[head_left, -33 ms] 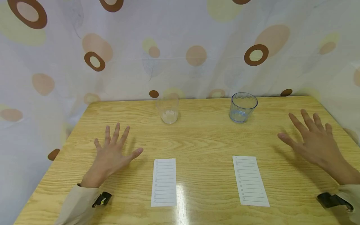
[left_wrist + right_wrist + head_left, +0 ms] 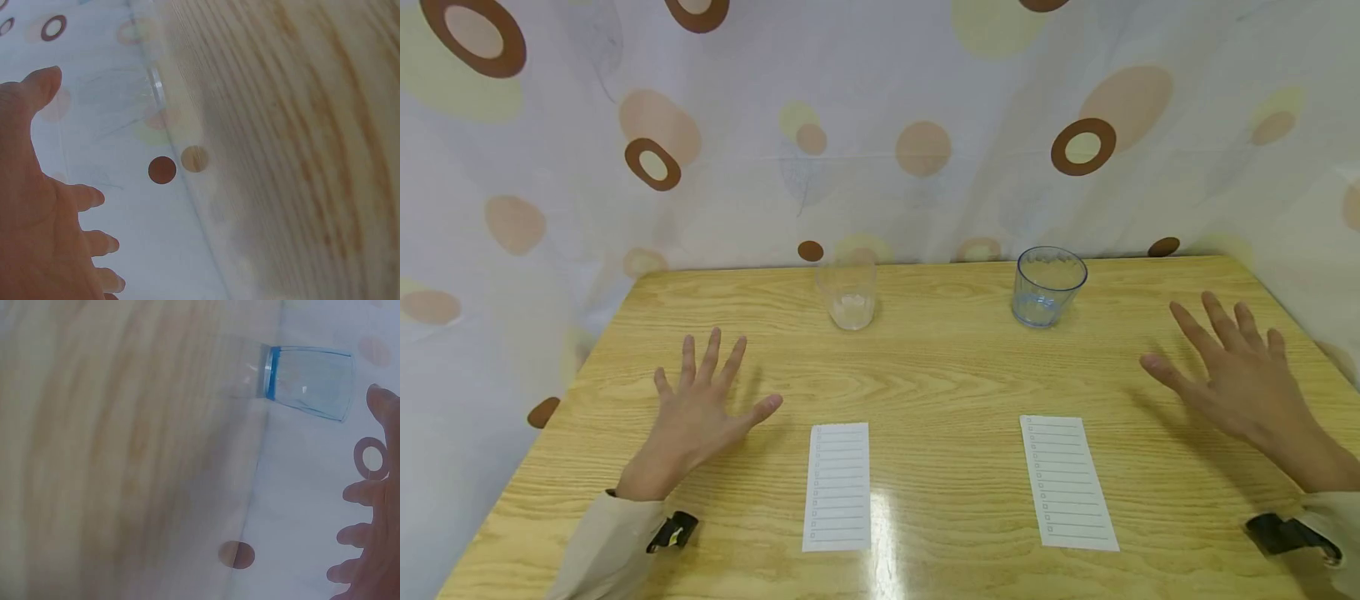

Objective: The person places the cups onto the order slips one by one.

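Left grip (image 2: 696,417), right grip (image 2: 1247,379): released, fingers spread | clear cup (image 2: 852,307), blue cup (image 2: 1047,290): upright near far edge of desk (image 2: 940,358); likely light, stiff, slick; hold round sides | left slip (image 2: 837,487), right slip (image 2: 1067,483): flat, well in from that edge; likely limp; pinch corner

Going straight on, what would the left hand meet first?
Likely the patterned cloth behind the table, with the left hand passing left of the clear glass, though depth is unclear.
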Tool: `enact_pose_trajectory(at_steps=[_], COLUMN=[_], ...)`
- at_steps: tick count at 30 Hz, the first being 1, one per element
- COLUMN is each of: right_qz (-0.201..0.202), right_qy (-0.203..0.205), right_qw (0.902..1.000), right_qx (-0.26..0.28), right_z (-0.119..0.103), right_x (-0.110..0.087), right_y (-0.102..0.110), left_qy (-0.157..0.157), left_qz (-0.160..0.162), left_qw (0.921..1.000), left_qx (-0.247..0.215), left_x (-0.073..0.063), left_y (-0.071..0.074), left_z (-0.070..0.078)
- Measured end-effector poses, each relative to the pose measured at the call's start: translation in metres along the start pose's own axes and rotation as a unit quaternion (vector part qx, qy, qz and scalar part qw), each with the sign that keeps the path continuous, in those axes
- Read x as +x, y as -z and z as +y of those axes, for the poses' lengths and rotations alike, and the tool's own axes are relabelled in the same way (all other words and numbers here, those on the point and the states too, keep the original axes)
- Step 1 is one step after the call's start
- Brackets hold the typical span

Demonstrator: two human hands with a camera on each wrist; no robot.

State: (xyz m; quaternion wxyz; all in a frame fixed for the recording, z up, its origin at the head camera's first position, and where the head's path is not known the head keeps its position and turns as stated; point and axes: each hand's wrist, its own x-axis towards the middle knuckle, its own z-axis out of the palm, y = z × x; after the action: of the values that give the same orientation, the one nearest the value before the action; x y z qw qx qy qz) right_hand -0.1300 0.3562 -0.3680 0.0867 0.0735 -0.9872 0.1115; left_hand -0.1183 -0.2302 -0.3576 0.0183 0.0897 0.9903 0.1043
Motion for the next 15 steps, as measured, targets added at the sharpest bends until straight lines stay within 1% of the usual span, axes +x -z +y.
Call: enact_pose_trajectory(at_steps=[7,12,15], right_qz=[0.008,0.007,0.006], right_qy=[0.002,0.004,0.007], right_qw=[1.0,0.9999,0.9996], right_qx=[0.004,0.015,0.026], right_z=[-0.002,-0.008,-0.013], right_x=[0.0,0.003,0.003], right_y=[0.003,0.008,0.009], left_qy=[-0.008,-0.014,-0.023], left_qz=[0.0,0.002,-0.004], left_qw=[0.9999,0.9998,0.9992], left_qx=[-0.011,-0.016,-0.032], left_x=[-0.001,0.001,0.002], left_y=[0.002,0.005,0.004], left_z=[0.001,0.002,0.003])
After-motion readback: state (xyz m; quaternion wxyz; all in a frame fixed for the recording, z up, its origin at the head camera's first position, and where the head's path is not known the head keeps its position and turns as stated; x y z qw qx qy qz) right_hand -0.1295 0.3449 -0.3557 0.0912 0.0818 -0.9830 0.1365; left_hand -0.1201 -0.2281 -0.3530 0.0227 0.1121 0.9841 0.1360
